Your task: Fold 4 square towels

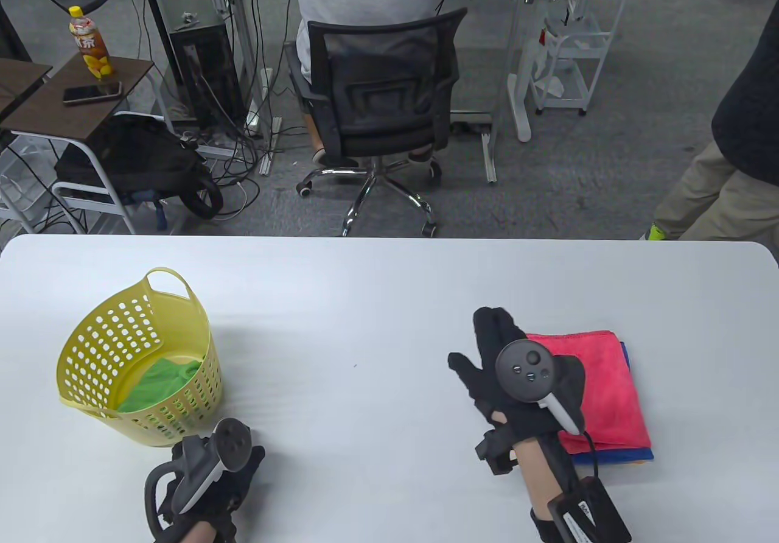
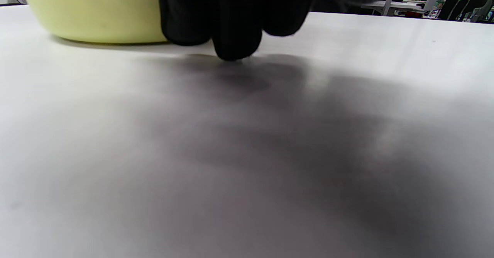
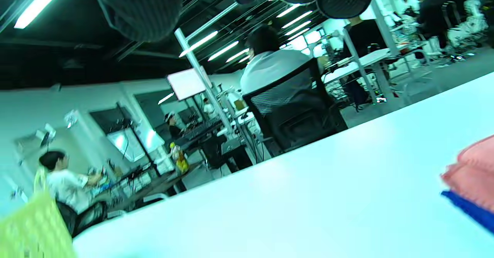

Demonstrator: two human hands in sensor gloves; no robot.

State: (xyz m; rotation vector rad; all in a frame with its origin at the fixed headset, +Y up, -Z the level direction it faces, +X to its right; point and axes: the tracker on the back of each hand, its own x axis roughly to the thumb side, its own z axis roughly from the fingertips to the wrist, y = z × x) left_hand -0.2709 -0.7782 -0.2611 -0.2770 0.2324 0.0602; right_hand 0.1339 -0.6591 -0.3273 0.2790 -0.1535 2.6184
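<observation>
Folded stack: lies on the counter just to the outer side of the right hand, partly under its palm edge. Red towel on top, a blue one below it, and a thin strip of orange at the bottom edge that may be a third; the exact count in the stack cannot be told from here.

Green towel: sits loose and crumpled inside the yellow basket, just ahead of the left hand. Judged unfolded, and so the piece left to do.

Right hand: fingers straight and spread, holding nothing, resting flat beside and against the stack.

Left hand: down at the counter, close to the near foot of the basket. The left wrist view shows its fingertips hanging toward the surface, gripping nothing; loosely curled, as far as can be seen.

Progress, as a judgement: most of the folding looks finished, with the folded pieces stacked neatly by the right hand. At least one towel remains, the green one in the basket, within easy reach of the left hand.
</observation>
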